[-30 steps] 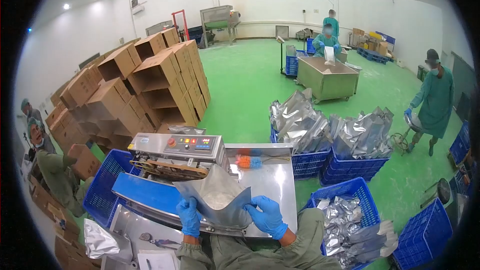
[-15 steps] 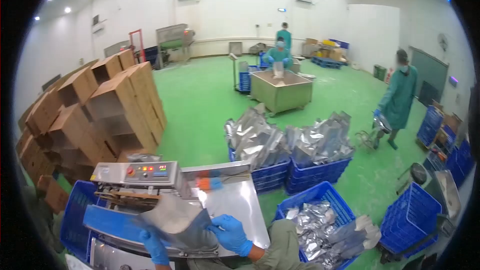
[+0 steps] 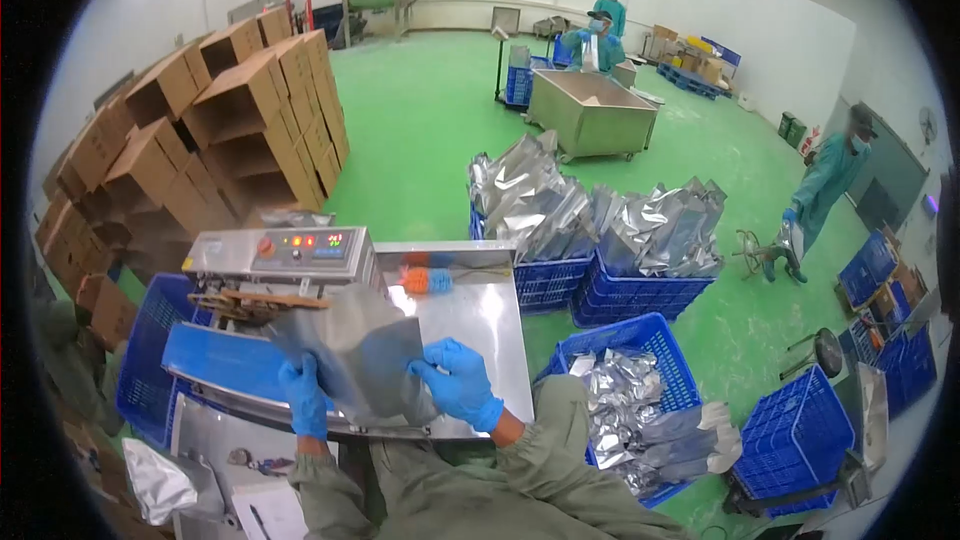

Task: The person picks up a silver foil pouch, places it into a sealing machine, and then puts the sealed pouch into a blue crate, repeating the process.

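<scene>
A silver foil bag [image 3: 378, 365] is held up in front of me, its left part smeared by motion. My right hand [image 3: 460, 383], in a blue glove, pinches the right edge of the bag between thumb and fingers. My left hand [image 3: 306, 402], gloved too, is closed on the bag's lower left side. Just behind the bag are a sealing machine [image 3: 280, 255] with lit red digits and its blue conveyor belt [image 3: 225, 365].
Blue crates of foil bags [image 3: 645, 290] stand beyond the steel table [image 3: 480, 340]. Another crate [image 3: 665, 365] of silver packs is at my right. Cardboard boxes [image 3: 235, 110] are stacked at left. A person [image 3: 835, 175] stands at right; two others are behind a steel bin [image 3: 590, 115].
My view has tilted down, showing more of my lap and a side tray. Both hands still hold the foil bag, now tilted differently. The person at right has turned and bends slightly.
</scene>
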